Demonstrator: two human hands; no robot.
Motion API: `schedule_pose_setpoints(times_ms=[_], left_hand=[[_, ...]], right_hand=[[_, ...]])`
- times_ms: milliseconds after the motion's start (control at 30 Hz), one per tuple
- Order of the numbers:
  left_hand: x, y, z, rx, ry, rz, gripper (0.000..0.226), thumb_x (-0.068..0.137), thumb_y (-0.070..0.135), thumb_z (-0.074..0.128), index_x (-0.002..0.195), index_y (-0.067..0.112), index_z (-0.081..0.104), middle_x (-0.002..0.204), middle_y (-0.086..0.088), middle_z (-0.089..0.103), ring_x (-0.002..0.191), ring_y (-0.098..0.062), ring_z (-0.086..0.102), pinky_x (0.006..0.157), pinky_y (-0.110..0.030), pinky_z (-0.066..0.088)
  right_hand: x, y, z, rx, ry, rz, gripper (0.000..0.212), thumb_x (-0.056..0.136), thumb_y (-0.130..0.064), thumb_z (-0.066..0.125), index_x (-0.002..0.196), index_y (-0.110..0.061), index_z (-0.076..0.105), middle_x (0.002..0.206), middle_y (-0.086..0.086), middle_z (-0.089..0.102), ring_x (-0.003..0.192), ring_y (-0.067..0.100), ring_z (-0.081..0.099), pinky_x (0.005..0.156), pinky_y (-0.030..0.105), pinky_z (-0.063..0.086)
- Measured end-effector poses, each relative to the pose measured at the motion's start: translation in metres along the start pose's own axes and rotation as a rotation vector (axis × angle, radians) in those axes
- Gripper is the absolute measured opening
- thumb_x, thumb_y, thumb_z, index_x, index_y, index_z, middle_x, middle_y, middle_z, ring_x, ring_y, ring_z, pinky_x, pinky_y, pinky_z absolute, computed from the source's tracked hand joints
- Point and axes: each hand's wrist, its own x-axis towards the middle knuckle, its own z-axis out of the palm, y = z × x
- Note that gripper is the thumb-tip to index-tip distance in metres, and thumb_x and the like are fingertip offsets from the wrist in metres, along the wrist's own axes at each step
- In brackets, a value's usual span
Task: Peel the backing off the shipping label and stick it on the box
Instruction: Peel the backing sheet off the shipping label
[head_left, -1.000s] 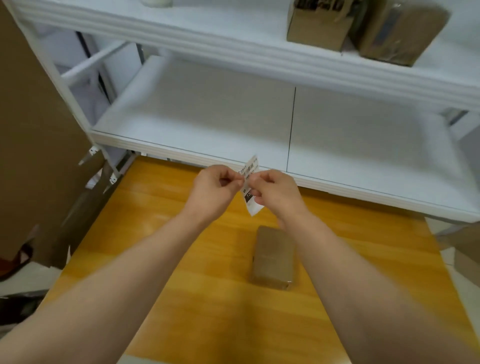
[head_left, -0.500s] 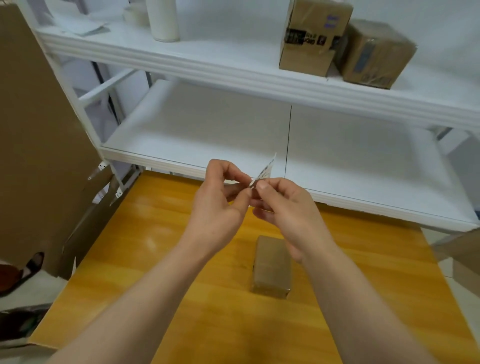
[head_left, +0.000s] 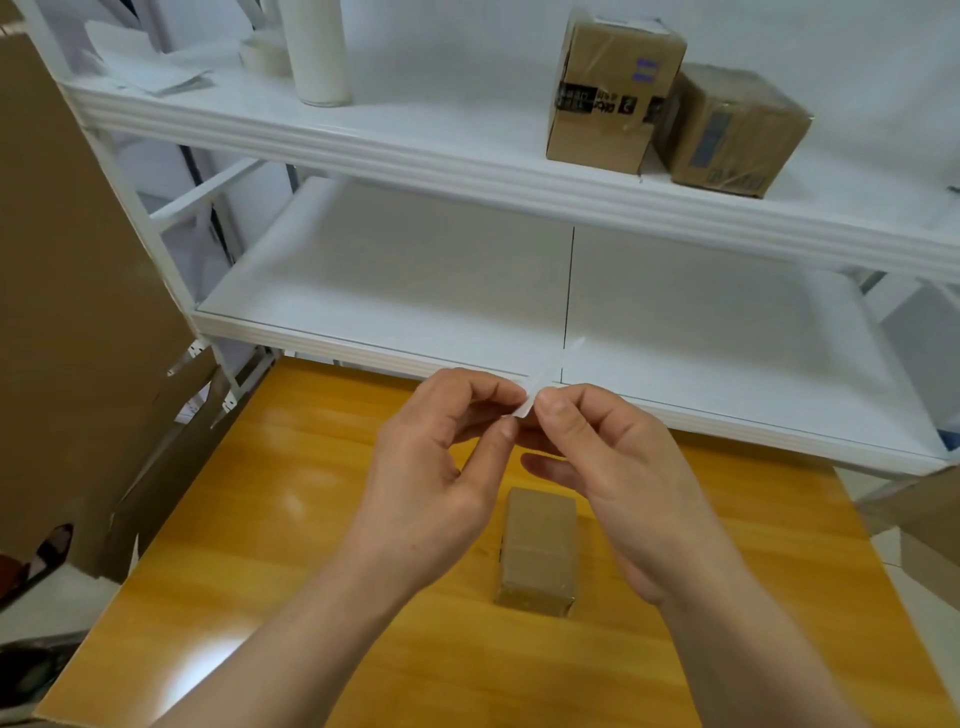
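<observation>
Both hands are up over the yellow wooden tabletop (head_left: 260, 519) and meet in the middle on the shipping label (head_left: 553, 369). The left hand (head_left: 431, 478) has a narrow grip, with thumb and forefinger pinching the near end of the label. The right hand (head_left: 618, 478) pinches that same end from the other side, so the fingertips nearly touch. Its other fingers are loosely curled under the pinch.

The label shows almost edge-on, just a thin white sliver slanting up and away toward the lower shelf (head_left: 415, 291). Honestly I can't tell if the backing has split from it at all.

The box (head_left: 537, 551) is small brown cardboard and sits flat on the tabletop right below the hands. Neither hand touches it, and the label is held in the air apart from it.

Up on the top shelf (head_left: 415, 140) are 2 cartons side by side, a taller carton (head_left: 608, 88) with clear tape and a second carton (head_left: 727, 130) to its right. A white cylinder (head_left: 314, 52) and some loose white paper (head_left: 145, 67) are at the left end. 1 big cardboard sheet (head_left: 67, 312) stands along the left of the rack.
</observation>
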Motion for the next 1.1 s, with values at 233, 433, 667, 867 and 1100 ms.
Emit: schedule_pose_setpoints(times_ms=[233, 433, 667, 867, 1100], left_hand=[[0.000, 0.000, -0.001, -0.024, -0.005, -0.016, 0.023, 0.088, 0.019, 0.066, 0.110, 0.014, 0.065, 0.108, 0.000, 0.069, 0.102, -0.018, 0.070, 0.086, -0.038, 0.060], [-0.002, 0.002, -0.003, -0.019, -0.002, 0.000, 0.022, 0.089, 0.018, 0.066, 0.110, 0.013, 0.065, 0.108, -0.002, 0.069, 0.102, -0.019, 0.071, 0.086, -0.038, 0.060], [-0.005, 0.004, -0.005, 0.015, 0.007, 0.034, 0.020, 0.090, 0.017, 0.065, 0.109, 0.012, 0.065, 0.107, -0.001, 0.069, 0.101, -0.018, 0.071, 0.084, -0.036, 0.060], [-0.007, 0.006, -0.006, -0.003, 0.002, 0.026, 0.020, 0.090, 0.018, 0.065, 0.109, 0.013, 0.066, 0.106, -0.002, 0.070, 0.101, -0.020, 0.071, 0.083, -0.038, 0.060], [-0.009, 0.008, -0.006, -0.100, 0.003, -0.027, 0.018, 0.089, 0.019, 0.066, 0.105, 0.012, 0.067, 0.104, -0.005, 0.071, 0.098, -0.024, 0.072, 0.084, -0.040, 0.060]], right_hand=[[0.000, -0.001, -0.001, -0.037, -0.012, -0.032, 0.011, 0.091, -0.023, 0.066, 0.085, -0.019, 0.074, 0.093, 0.013, 0.072, 0.100, 0.033, 0.067, 0.091, 0.050, 0.057], [-0.003, -0.004, 0.000, -0.052, -0.016, -0.030, 0.011, 0.092, -0.023, 0.065, 0.088, -0.017, 0.074, 0.093, 0.011, 0.072, 0.100, 0.032, 0.067, 0.090, 0.052, 0.057], [-0.006, -0.007, 0.003, -0.086, -0.026, -0.040, 0.011, 0.092, -0.023, 0.065, 0.087, -0.018, 0.073, 0.093, 0.015, 0.070, 0.099, 0.035, 0.066, 0.089, 0.054, 0.056], [-0.009, -0.008, 0.003, -0.090, -0.025, -0.055, 0.011, 0.092, -0.022, 0.065, 0.084, -0.019, 0.072, 0.094, 0.019, 0.068, 0.101, 0.041, 0.063, 0.088, 0.058, 0.054], [-0.013, -0.010, 0.003, -0.128, -0.027, -0.079, 0.011, 0.093, -0.023, 0.064, 0.085, -0.021, 0.072, 0.093, 0.018, 0.068, 0.099, 0.040, 0.064, 0.086, 0.060, 0.053]])
